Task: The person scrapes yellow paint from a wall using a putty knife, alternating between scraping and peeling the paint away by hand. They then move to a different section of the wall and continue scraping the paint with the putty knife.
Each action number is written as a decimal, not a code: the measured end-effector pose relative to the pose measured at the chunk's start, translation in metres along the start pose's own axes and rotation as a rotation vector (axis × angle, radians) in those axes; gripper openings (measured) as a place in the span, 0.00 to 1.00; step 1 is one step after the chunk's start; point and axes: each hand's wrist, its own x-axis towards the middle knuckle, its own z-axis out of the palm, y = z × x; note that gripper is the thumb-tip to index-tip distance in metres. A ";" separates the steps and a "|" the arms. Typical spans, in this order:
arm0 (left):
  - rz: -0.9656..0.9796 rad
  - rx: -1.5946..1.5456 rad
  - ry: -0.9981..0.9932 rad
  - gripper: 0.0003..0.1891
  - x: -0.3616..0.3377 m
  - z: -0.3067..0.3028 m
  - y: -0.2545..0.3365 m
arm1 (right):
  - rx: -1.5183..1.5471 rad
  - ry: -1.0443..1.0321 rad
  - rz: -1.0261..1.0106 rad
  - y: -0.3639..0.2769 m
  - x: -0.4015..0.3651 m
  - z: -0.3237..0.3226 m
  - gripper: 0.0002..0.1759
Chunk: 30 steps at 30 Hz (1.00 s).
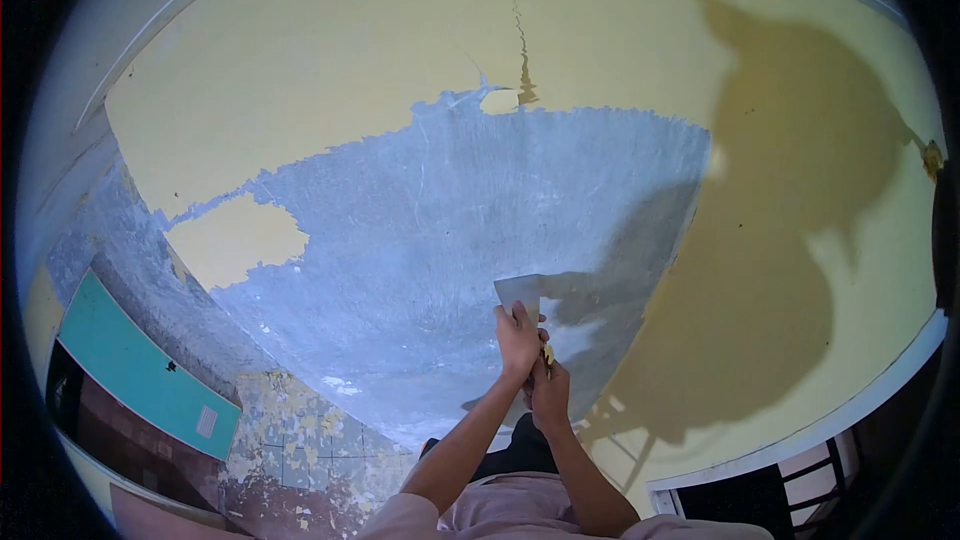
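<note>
My left hand (517, 340) is wrapped round the lower part of a flat, wide-bladed scraper (520, 292), its blade pointing up in front of the bare grey wall. Just below and to the right, my right hand (549, 392) is closed near the scraper's handle, with a small yellowish piece (548, 352) by its fingers. How much of the handle lies in the right hand is hidden. Around the grey wall patch (450, 210) runs yellow paint (350, 40) with a ragged edge.
A yellow paint island (240, 240) remains at the left. A crack (522, 50) runs up the wall. Paint flakes litter the floor (300, 460). At the lower left is a turquoise panel (150, 365), and at the lower right a barred opening (810, 485).
</note>
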 end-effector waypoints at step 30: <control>0.623 0.255 -0.047 0.14 0.034 0.025 0.133 | 0.044 -0.110 -0.450 -0.110 0.038 0.067 0.19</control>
